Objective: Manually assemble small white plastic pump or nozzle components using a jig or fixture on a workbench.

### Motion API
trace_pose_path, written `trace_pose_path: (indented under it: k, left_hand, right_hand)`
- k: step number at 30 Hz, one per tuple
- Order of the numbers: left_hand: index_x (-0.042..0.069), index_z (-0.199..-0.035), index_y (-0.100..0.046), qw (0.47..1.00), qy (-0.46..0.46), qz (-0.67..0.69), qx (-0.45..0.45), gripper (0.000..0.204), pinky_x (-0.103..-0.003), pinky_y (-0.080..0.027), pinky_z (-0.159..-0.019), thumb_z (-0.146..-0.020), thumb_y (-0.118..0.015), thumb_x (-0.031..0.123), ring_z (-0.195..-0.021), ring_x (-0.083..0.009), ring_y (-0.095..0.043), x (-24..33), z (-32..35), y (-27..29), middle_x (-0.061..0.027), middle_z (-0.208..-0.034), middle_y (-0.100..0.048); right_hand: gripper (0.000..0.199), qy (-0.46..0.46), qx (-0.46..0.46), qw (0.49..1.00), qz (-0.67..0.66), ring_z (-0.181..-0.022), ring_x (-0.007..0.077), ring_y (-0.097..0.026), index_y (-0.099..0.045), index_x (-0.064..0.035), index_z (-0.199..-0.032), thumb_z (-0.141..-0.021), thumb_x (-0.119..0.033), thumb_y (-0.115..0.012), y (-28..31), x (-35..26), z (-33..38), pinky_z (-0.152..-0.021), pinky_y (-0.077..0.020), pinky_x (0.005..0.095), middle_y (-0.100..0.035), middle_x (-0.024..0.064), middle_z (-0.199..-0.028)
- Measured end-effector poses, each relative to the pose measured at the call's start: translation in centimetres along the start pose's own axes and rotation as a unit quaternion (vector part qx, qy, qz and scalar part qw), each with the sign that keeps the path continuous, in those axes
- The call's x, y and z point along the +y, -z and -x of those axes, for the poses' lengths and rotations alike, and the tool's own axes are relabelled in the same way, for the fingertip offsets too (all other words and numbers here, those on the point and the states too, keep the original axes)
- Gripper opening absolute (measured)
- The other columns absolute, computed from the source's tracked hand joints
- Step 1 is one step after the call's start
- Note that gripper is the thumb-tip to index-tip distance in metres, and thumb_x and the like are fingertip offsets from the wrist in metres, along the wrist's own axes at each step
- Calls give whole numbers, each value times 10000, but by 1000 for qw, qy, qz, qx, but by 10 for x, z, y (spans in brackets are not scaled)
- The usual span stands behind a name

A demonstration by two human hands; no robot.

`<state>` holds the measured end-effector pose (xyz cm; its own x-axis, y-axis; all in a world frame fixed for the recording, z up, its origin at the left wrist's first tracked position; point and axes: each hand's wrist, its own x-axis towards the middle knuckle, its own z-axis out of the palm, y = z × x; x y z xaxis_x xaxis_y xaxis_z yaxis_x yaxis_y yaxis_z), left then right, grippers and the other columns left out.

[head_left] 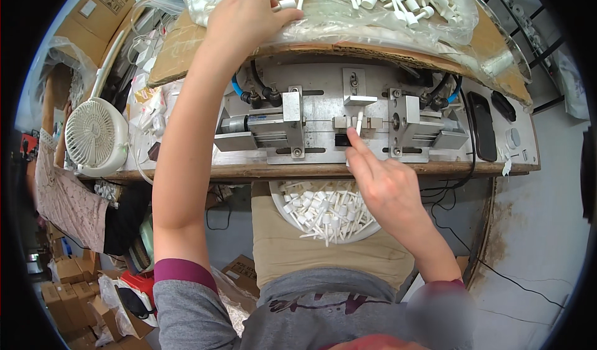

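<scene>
Left hand: the left hand [245, 15] reaches up to about 11 o'clock, arm stretched long, palm down on a clear bag of white plastic nozzles [373, 1]; thumb and fingers are pinched together on one small white piece [287, 3] at the bag's near edge.
Right hand: the right hand [385, 185] sits just past centre toward 3 o'clock, wrist bent up, index and middle fingers extended and close together, their tips touching a thin white tube [359, 123] that stands nearly upright in the middle slot of the press.
Press: a grey metal jig [323, 101] with two sliding blocks, left and right of the tube, and black and blue hoses at its upper corners.
Bench: a worn wooden table [186, 174]; brown cardboard [177, 45] overhangs the jig and carries the bag.
Lap: a white bowl [367, 232] full of white nozzles rests under the table edge at 6 o'clock, on the person's knees.
Room: a small white fan [93, 135] at 9 o'clock, another person's sleeve [62, 194] beside it, cardboard boxes [68, 288] at 8 o'clock, grey floor [535, 238] at 4 o'clock.
</scene>
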<state>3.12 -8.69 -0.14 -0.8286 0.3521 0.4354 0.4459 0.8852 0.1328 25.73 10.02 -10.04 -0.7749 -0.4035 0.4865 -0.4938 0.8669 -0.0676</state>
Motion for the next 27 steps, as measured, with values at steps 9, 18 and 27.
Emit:
trace_pose_path:
  k: [9, 18, 27]
  left_hand:
    - [-15, -1012, -723, 983, 24, 181, 2, 305, -339, -533, -754, -844, -757, 237, -862, -226, -682, 44, 28, 35, -127, -876, -690]
    - [9, -1092, -736, 903, -128, 394, 115, 264, -260, -600, -779, -828, -754, 5, -893, -149, -695, 52, 99, 29, -74, -1127, -629]
    - [4, -1098, -737, 919, -116, 376, 39, 352, -296, -638, -738, -755, -795, -54, -936, -199, -717, 54, 163, 26, -140, -1287, -612]
  right_hand:
    - [230, 2, 18, 1000, 10, -553, 96, -602, -647, 21, -967, -743, -31, -654, -6, 1, 2, -523, -464, 249, -699, 214, -1212]
    - [230, 2, -57, 998, -23, -486, 196, -611, -583, 2, -895, -683, -27, -666, 14, 4, -20, -501, -491, 289, -686, 251, -1216]
    - [155, -37, 61, 986, -150, -637, 247, -682, -674, -86, -941, -864, -211, -726, 43, 48, -83, -591, -523, 364, -710, 89, -810]
